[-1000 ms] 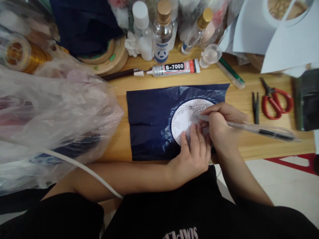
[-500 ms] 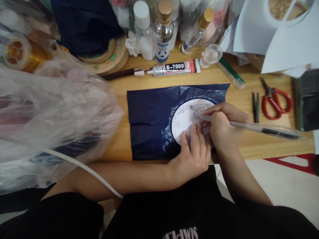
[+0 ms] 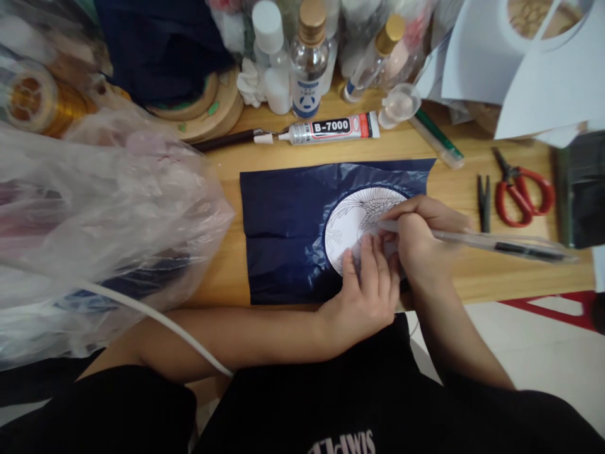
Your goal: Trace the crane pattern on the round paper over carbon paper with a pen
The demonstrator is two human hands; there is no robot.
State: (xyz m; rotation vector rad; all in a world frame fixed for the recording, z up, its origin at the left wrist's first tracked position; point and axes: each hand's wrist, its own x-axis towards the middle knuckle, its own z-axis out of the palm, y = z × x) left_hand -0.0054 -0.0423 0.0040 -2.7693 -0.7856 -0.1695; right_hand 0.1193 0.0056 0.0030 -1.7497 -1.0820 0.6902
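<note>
A round white paper (image 3: 344, 228) printed with a fine line drawing, feathery in its upper part, lies on a creased dark blue sheet (image 3: 288, 214) on the wooden table. My left hand (image 3: 366, 290) rests on the lower edge of the paper, its fingers stretched out and pointing up the drawing. Gripped in my right hand (image 3: 423, 236) is a clear-barrelled pen (image 3: 510, 246), its tip end at the middle of the drawing and its back end pointing right. My fingers cover the paper's lower right part.
Behind the sheet lie a glue tube (image 3: 338, 128), a green-and-clear pen (image 3: 439, 139) and several bottles (image 3: 309, 69). Red-handled scissors (image 3: 522, 192) and small black tweezers (image 3: 484, 205) are at the right. Crumpled plastic bags (image 3: 118, 202) cover the left side, crossed by a white cable (image 3: 155, 315).
My right hand and the pen have shifted very slightly left over the drawing. My left hand stays in place on the paper.
</note>
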